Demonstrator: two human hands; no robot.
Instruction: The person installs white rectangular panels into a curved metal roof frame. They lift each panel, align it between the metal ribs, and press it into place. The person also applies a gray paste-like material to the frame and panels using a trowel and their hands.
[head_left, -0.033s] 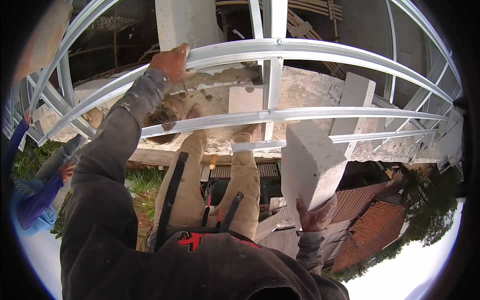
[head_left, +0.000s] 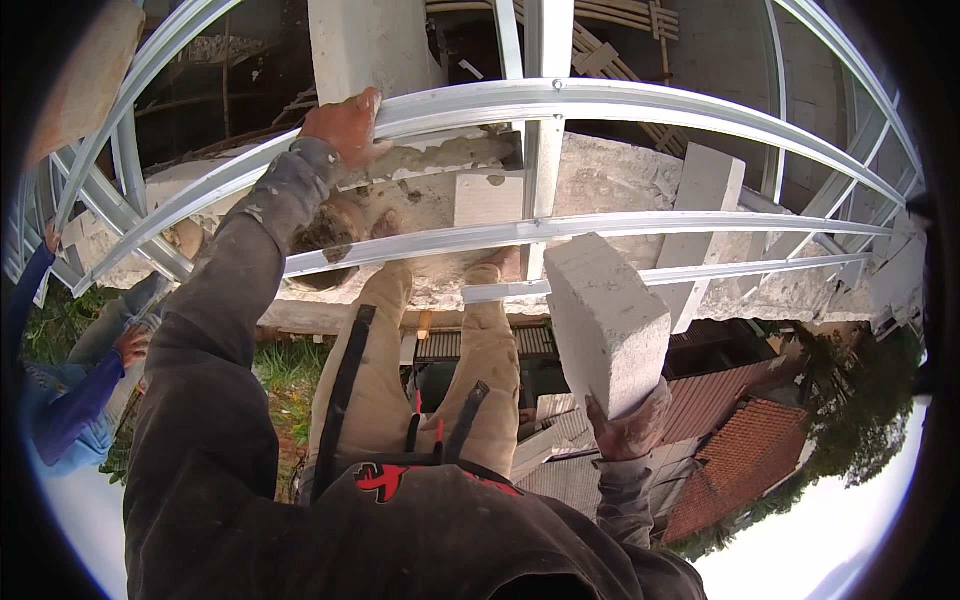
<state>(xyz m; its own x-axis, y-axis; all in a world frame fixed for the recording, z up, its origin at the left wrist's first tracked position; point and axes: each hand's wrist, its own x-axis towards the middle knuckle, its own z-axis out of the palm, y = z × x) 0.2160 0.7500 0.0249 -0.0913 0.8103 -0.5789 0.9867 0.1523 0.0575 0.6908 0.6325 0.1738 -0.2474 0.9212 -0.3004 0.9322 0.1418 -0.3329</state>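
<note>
Widely curled, right grip, holding pale block

Bright daylight, overexposed sky, strong fisheye bending

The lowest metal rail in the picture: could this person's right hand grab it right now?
Probably not freely: the right hand is taken up holding the pale block, which also covers part of the lowest metal rail in this view.

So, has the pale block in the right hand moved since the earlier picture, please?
Yes, the pale block shifted slightly left, toward the metal post.
</note>
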